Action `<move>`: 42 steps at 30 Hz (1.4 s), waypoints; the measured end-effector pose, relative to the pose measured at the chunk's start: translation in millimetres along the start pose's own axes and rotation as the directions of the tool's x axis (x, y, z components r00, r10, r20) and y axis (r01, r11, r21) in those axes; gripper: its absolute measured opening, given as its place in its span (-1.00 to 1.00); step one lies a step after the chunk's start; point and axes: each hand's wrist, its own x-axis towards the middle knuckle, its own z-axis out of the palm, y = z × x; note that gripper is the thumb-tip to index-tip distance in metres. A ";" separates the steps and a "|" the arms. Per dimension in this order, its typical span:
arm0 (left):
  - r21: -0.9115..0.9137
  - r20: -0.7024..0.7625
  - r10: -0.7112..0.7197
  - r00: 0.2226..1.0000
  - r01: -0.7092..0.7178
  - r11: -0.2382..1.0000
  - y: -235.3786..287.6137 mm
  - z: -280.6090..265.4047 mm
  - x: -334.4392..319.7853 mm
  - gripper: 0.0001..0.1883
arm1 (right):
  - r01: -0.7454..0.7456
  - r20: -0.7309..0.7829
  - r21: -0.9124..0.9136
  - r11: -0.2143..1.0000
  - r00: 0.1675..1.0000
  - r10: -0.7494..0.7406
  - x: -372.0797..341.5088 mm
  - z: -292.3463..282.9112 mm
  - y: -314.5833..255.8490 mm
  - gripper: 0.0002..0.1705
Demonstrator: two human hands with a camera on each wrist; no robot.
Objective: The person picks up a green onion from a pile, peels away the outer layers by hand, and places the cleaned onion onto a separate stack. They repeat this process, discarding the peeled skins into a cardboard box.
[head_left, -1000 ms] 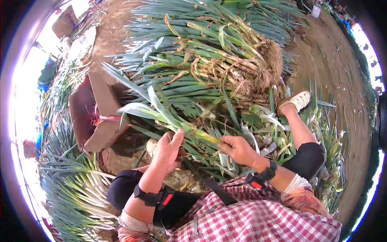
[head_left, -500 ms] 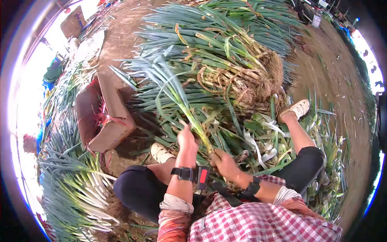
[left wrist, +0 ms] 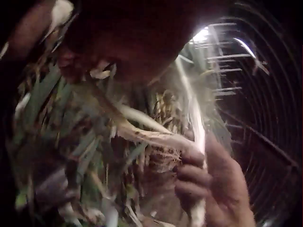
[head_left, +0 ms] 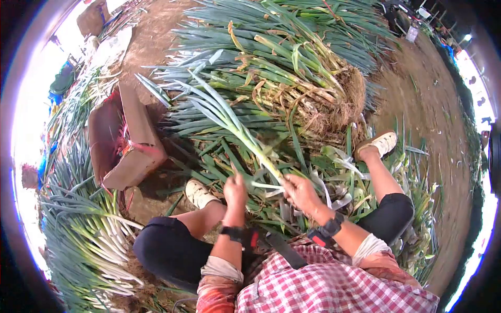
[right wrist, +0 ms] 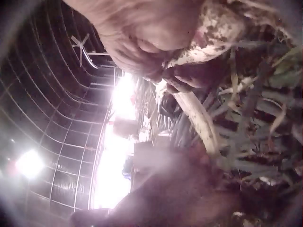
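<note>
My right hand [head_left: 303, 195] grips a long green onion [head_left: 245, 136] near its pale lower end, the leaves pointing up and left. To the left, my left hand [head_left: 236, 194] pinches a thin strip of outer layer [head_left: 266, 185] that stretches across to the right hand. In the left wrist view, the strip [left wrist: 151, 137] runs from the dark left hand [left wrist: 128, 42] to the right hand [left wrist: 220, 184], which is wrapped round the white stem [left wrist: 196, 116]. The right wrist view shows the right hand [right wrist: 147, 33] round the soil-marked stem [right wrist: 218, 35], with the left hand [right wrist: 175, 189] blurred below.
A big pile of green onions [head_left: 224, 36] with a rooted bundle [head_left: 313, 88] on top lies ahead. An open cardboard box [head_left: 138, 117] stands left, above more white-stemmed onions [head_left: 109, 245]. Stripped leaves [head_left: 339, 156] litter the ground between the feet.
The held onion has been turned more upright, then tilted slightly back left. My left hand has left the stalk and moved lower, and a pale strip now spans the two hands.
</note>
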 end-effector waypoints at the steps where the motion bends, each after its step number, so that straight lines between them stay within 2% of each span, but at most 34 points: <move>1: -0.418 0.100 -0.171 0.980 0.198 0.886 21.0 -4.6 9.6 -0.60 | 0.108 -0.015 -0.078 0.991 0.994 -0.109 -7.3 4.3 5.0 -0.75; 2: -0.728 0.256 -0.275 0.927 0.372 0.576 46.1 -15.2 15.7 -0.65 | 0.127 -0.011 -0.102 0.987 0.992 -0.129 -12.8 7.7 8.3 -0.73; 4: -0.864 0.465 0.006 0.885 0.452 0.219 73.2 -32.2 19.1 -0.77 | 0.165 -0.005 -0.149 0.975 0.986 -0.167 -23.5 14.2 14.8 -0.68; 5: -0.825 0.416 -0.138 0.899 0.437 0.357 91.0 -37.4 15.3 -0.87 | 0.171 0.015 -0.160 0.972 0.985 -0.170 -25.1 16.5 16.9 -0.66; 6: -0.821 0.422 -0.138 0.896 0.442 0.360 88.0 -36.7 15.5 -0.87 | 0.211 0.017 -0.189 0.959 0.977 -0.212 -20.6 17.4 21.0 -0.66; 8: -0.816 0.343 -0.052 0.938 0.324 0.479 72.9 -33.5 20.6 -0.92 | 0.290 0.022 -0.245 0.925 0.956 -0.294 -11.7 19.6 29.5 -0.65; 9: -0.822 0.381 0.012 0.925 0.333 0.461 58.8 -29.5 25.5 -0.85 | 0.351 -0.005 -0.314 0.882 0.928 -0.372 1.1 20.3 32.9 -0.66; 10: -0.821 0.384 0.012 0.923 0.336 0.462 63.6 -30.0 22.6 -0.85 | 0.404 -0.025 -0.382 0.831 0.895 -0.446 11.4 20.9 24.9 -0.67; 12: -0.815 0.349 0.079 0.934 0.260 0.518 76.6 -32.1 10.5 -0.87 | 0.356 -0.074 -0.219 0.908 0.922 -0.379 31.3 25.2 -3.7 -0.70; 13: -0.773 0.317 0.031 0.948 0.240 0.587 91.1 -36.6 2.8 -0.93 | 0.359 -0.075 -0.219 0.907 0.921 -0.382 39.1 26.2 -20.2 -0.70; 15: -0.796 0.320 0.025 0.947 0.254 0.549 99.7 -39.2 -2.8 -0.92 | 0.126 -0.023 -0.164 0.978 0.991 -0.131 48.0 28.9 -43.1 -0.69; 16: -0.818 0.323 0.015 0.946 0.271 0.508 101.1 -40.5 -4.0 -0.90 | 0.130 -0.024 -0.163 0.978 0.991 -0.135 49.0 32.2 -44.9 -0.69; 18: -0.817 0.292 0.019 0.956 0.239 0.526 95.7 -40.5 0.6 -0.87 | 0.174 -0.084 0.061 0.983 0.982 -0.168 50.9 37.2 -45.0 -0.66; 19: -0.799 0.272 0.000 0.962 0.226 0.558 100.8 -45.8 -2.6 -0.86 | 0.172 -0.085 0.063 0.983 0.982 -0.166 50.4 36.7 -43.1 -0.66; 20: -0.778 0.253 -0.019 0.967 0.216 0.590 103.7 -48.7 -5.2 -0.85 | 0.182 -0.110 -0.084 0.980 0.975 -0.191 48.2 33.7 -40.0 -0.66; 21: -0.734 0.137 0.000 0.991 0.102 0.672 92.5 -51.2 5.4 -0.85 | 0.188 -0.131 -0.231 0.955 0.966 -0.222 46.1 28.7 -37.7 -0.66; 22: -0.811 0.011 -0.065 0.998 0.047 0.583 93.0 -58.7 14.6 -0.86 | 0.257 -0.087 -0.312 0.914 0.951 -0.297 35.9 23.2 -33.6 -0.68; 23: -0.838 -0.034 -0.082 0.996 0.017 0.546 86.5 -73.3 28.1 -0.88 | 0.329 -0.032 -0.390 0.860 0.929 -0.370 20.7 16.2 -26.4 -0.71; 24: -0.910 -0.023 -0.046 0.999 -0.002 0.416 85.1 -85.8 38.1 -0.89 | 0.462 0.039 -0.420 0.782 0.869 -0.492 11.5 8.7 -2.1 -0.77; 25: -0.908 -0.021 -0.028 0.999 -0.008 0.418 88.9 -101.7 42.9 -0.90 | 0.505 0.114 -0.479 0.718 0.847 -0.520 4.5 -3.7 24.7 -0.81; 26: -0.925 -0.090 -0.051 0.995 -0.064 0.375 106.4 -114.3 38.2 -0.89 | 0.457 0.112 -0.566 0.686 0.867 -0.486 -6.4 -19.2 36.8 -0.85; 27: -0.935 -0.137 -0.029 0.990 -0.120 0.335 111.2 -126.2 42.5 -0.89 | 0.476 0.122 -0.629 0.614 0.841 -0.527 -10.1 -36.2 61.3 -0.88; 28: -0.940 -0.179 -0.003 0.984 -0.170 0.295 113.9 -138.4 46.0 -0.89 | 0.367 0.162 -0.765 0.529 0.905 -0.394 -16.5 -54.2 81.5 -0.90; 29: -0.937 -0.199 0.028 0.980 -0.198 0.287 122.3 -150.9 43.3 -0.89 | 0.294 0.113 -0.820 0.491 0.924 -0.364 -20.5 -69.2 102.5 -0.92; 31: -0.924 -0.248 0.068 0.966 -0.257 0.285 138.0 -171.7 42.7 -0.88 | 0.063 0.005 -0.918 0.391 0.989 -0.149 -17.5 -91.3 126.8 -0.89; 32: -0.921 -0.260 0.072 0.963 -0.269 0.283 148.4 -181.6 39.4 -0.88 | -0.105 -0.070 -0.929 0.355 0.991 0.110 -10.0 -102.8 136.9 -0.82; 34: -0.936 -0.226 0.073 0.971 -0.237 0.261 168.7 -199.3 33.3 -0.86 | -0.223 -0.223 -0.928 0.299 0.974 0.036 -3.1 -104.0 118.3 -0.75; 35: -0.953 -0.113 0.182 0.977 -0.158 0.259 167.3 -208.2 35.5 -0.84 | -0.107 -0.222 -0.910 0.400 0.941 -0.254 9.0 -100.4 108.9 -0.73; 36: -0.951 -0.124 0.182 0.976 -0.169 0.260 170.1 -209.9 31.3 -0.84 | 0.030 -0.241 -0.884 0.467 0.825 -0.510 13.6 -82.0 60.7 -0.71; 38: -0.916 -0.023 0.202 0.979 -0.102 0.388 182.7 -208.1 22.6 -0.83 | 0.337 -0.217 -0.657 0.674 0.772 -0.597 22.7 -50.5 -29.2 -0.69; 39: -0.905 0.045 0.263 0.964 -0.072 0.420 184.2 -209.7 19.7 -0.84 | 0.438 -0.180 -0.629 0.642 0.721 -0.669 22.4 -33.9 -69.0 -0.70; 40: -0.903 0.046 0.274 0.961 -0.077 0.422 186.2 -210.1 16.8 -0.84 | 0.532 -0.146 -0.598 0.600 0.663 -0.734 20.6 -17.0 -101.2 -0.71; 42: -0.867 0.148 0.284 0.947 -0.013 0.497 189.0 -208.7 11.7 -0.84 | 0.648 -0.127 -0.541 0.536 0.567 -0.814 19.6 14.6 -141.3 -0.68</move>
